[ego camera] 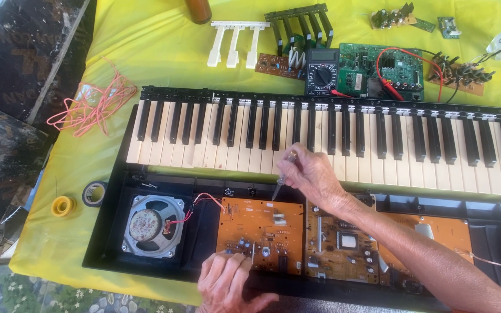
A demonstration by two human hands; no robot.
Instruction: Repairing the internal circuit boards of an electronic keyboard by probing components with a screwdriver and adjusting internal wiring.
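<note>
orange circuit board | yellow cloth | black-and-white keys | pink wire

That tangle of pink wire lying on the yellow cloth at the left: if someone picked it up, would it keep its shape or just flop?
The pink wire would probably flop: it lies in loose, thin loops on the yellow cloth. It looks light for its spread, so it should lift easily. The loops cross each other, so it may come up as one snagging clump rather than a single strand.

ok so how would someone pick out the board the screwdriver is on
Start at the opened keyboard on the yellow cloth and look below its keys, beside the round speaker. The orange circuit board there is the leftmost one; the right hand aims a screwdriver at its top edge.
</note>
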